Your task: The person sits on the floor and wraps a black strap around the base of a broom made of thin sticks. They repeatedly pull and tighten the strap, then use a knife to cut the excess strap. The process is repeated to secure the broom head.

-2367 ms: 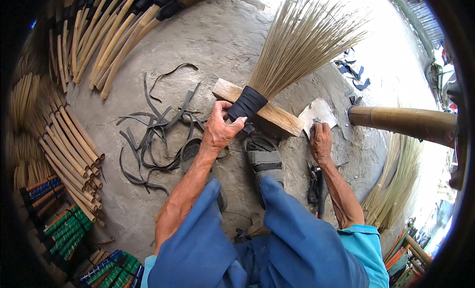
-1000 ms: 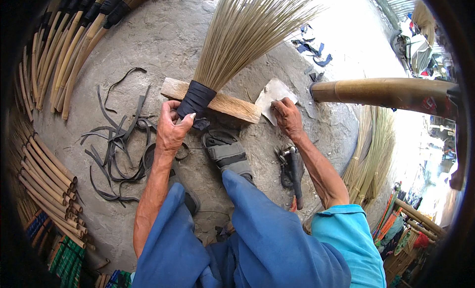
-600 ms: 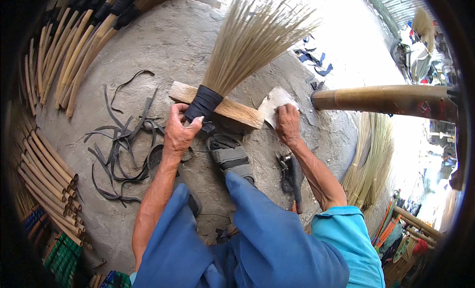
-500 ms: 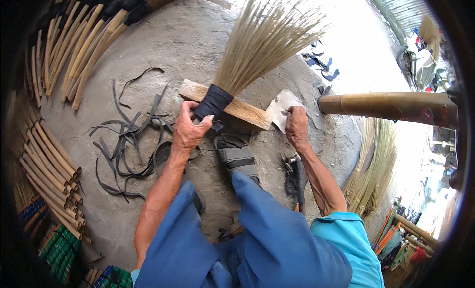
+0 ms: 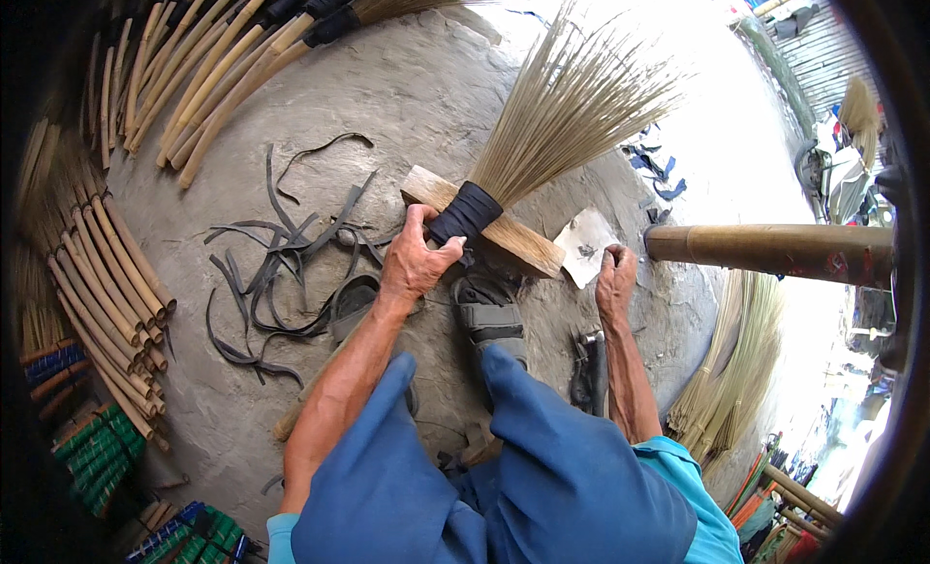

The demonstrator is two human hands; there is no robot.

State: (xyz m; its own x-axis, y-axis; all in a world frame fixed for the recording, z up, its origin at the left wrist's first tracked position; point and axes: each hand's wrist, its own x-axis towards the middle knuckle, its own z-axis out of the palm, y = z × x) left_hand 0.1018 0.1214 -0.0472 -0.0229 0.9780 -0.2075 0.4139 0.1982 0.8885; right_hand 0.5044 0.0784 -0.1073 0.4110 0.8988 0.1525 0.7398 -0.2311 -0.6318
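My left hand point(image 5: 417, 268) is closed round the black-wrapped neck of a broom point(image 5: 572, 113). The broom's stiff, straw-coloured bristles fan out away from me. Its neck lies across a wooden block point(image 5: 528, 246). Beneath my left forearm, part of a pale stick point(image 5: 288, 426) shows; whether it joins the broom is hidden. My right hand point(image 5: 616, 281) has its thumb and fingers pinched together at the edge of a pale sheet point(image 5: 584, 236) with small dark bits on it. Anything inside that pinch is too small to make out.
Loose black strips point(image 5: 281, 264) lie tangled at left. A tool with a dark handle point(image 5: 588, 375) rests beside my right forearm. Finished-looking brooms point(image 5: 232, 89) and bamboo handles point(image 5: 116, 283) line the left. A bamboo post point(image 5: 765, 251) and bristle bundles point(image 5: 731, 360) stand right.
The whole view has shifted, so things sit further right and lower. My right hand has drawn back from the sheet's middle to its near edge. My left hand keeps its grip on the broom.
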